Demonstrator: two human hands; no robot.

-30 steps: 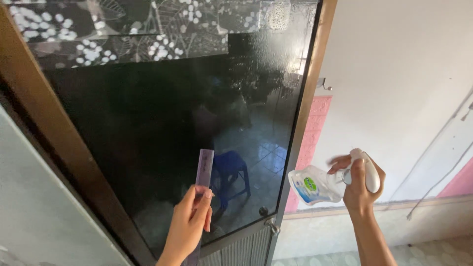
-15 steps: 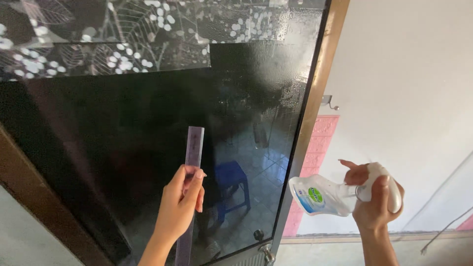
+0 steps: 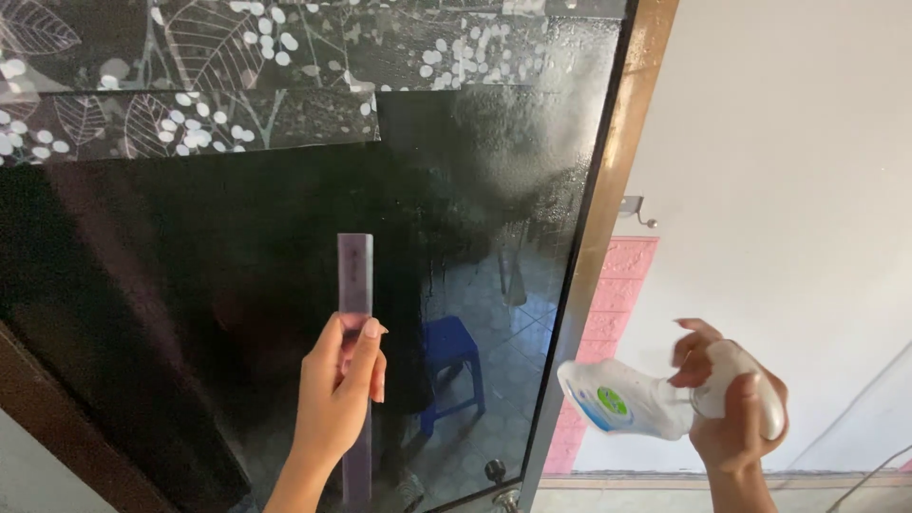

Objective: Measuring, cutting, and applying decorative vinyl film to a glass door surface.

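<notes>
In front of the person stands a dark glass door [image 3: 285, 313], filling most of the view, with a strip of leaf-patterned film [image 3: 190, 85] across its top and a wooden frame [image 3: 608, 218] down its right edge. The upper right part of the glass is misted with fine wet droplets [image 3: 541, 123]; lower down it reflects a tiled floor and a blue stool [image 3: 454, 356]. Beyond the frame lies a pale wall [image 3: 798, 190] with a pink panel [image 3: 608, 323] at its foot.

The left hand [image 3: 337, 404] is raised just before the pane, near its middle, well below and left of the wet patch. Its fingers [image 3: 370, 356] are pressed together around a long, clear plastic strip [image 3: 355, 275], the thumb on one side and the others behind. The strip's long axis stands upright, almost parallel to the frame, running above and below the hand. Whether it touches the glass cannot be told.

The right hand [image 3: 736, 418] is off to the right of the frame, before the wall, so the left hand is much the nearer to the glass. It is wrapped around a white spray bottle [image 3: 636, 404] lying nearly level, its base toward the door, with two fingers lifted and spread near the trigger.
</notes>
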